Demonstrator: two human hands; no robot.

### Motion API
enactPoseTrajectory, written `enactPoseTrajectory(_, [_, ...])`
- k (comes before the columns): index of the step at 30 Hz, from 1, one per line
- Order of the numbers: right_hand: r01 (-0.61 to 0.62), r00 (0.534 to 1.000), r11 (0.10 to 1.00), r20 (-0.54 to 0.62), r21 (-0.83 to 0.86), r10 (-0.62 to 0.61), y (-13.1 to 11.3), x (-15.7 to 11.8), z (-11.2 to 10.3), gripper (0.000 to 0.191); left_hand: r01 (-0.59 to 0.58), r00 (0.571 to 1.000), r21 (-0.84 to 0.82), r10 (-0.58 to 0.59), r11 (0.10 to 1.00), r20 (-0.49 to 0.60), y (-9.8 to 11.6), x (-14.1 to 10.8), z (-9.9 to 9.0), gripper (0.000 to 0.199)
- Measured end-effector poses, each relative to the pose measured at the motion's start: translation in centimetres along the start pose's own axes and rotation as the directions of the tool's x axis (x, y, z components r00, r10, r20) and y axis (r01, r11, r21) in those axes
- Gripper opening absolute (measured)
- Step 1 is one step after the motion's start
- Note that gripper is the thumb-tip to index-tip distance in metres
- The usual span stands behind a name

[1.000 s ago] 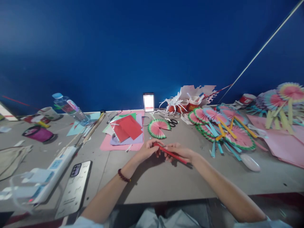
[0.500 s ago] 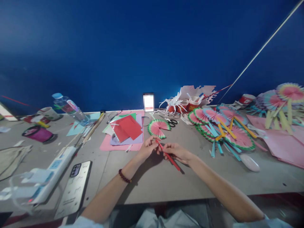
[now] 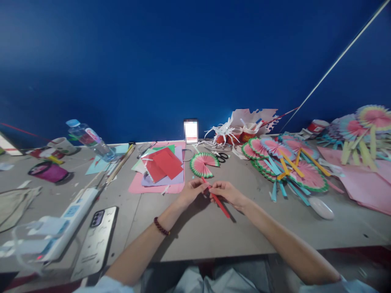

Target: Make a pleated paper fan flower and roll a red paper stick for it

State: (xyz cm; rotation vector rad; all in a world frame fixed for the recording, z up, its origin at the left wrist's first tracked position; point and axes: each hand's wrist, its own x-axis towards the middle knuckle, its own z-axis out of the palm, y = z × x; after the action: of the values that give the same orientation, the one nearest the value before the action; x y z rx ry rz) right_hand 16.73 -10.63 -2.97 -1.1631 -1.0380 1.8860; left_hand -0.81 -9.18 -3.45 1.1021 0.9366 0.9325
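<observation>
A narrow folded red paper strip (image 3: 221, 206) slants between my two hands above the grey table, its lower end pointing toward me and to the right. My left hand (image 3: 195, 189) pinches the strip near its far end, and a beaded bracelet circles that wrist. With thumb and fingertips, my right hand (image 3: 227, 193) grips the strip just below. Beyond the hands lies a pleated paper fan (image 3: 203, 165), pink with a green edge and partly spread. Black-handled scissors (image 3: 222, 156) rest beside it.
Coloured paper sheets (image 3: 171, 165) are stacked left of the fan. Several finished paper fans (image 3: 305, 175) and a white computer mouse (image 3: 321, 208) lie to the right. At left are a phone (image 3: 96, 240), a power strip (image 3: 71, 221) and a bottle (image 3: 91, 138).
My left fingers have shifted slightly and closed more tightly at the strip's upper end. The strip and both hands stay in nearly the same place.
</observation>
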Motion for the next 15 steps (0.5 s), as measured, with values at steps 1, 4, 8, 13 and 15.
enactPoseTrajectory(1, [0.006,1.0,1.0,0.005,-0.002,-0.006,0.02,0.02,-0.02,0.043,0.002,1.0,0.002,-0.002,1.0,-0.008,-0.01,-0.01,-0.03,0.04])
enactPoseTrajectory(4, [0.011,1.0,1.0,0.016,-0.008,-0.011,0.11,0.08,-0.11,0.042,-0.001,1.0,0.031,0.002,1.0,-0.024,-0.03,0.06,-0.23,0.04])
enactPoseTrajectory(8, [0.005,1.0,1.0,0.013,-0.025,-0.005,0.22,0.15,-0.19,0.043,-0.009,1.0,0.064,0.011,0.998,-0.029,-0.09,0.21,-0.52,0.038])
enactPoseTrajectory(13, [-0.009,1.0,0.999,0.005,-0.038,0.009,0.44,0.27,-0.27,0.046,0.013,1.0,0.034,-0.012,0.999,-0.025,-0.08,0.17,-0.56,0.036])
enactPoseTrajectory(15, [-0.003,1.0,1.0,0.003,-0.03,0.003,0.55,0.32,-0.27,0.046,0.021,0.999,0.017,-0.02,1.0,-0.038,0.05,0.09,-0.44,0.037])
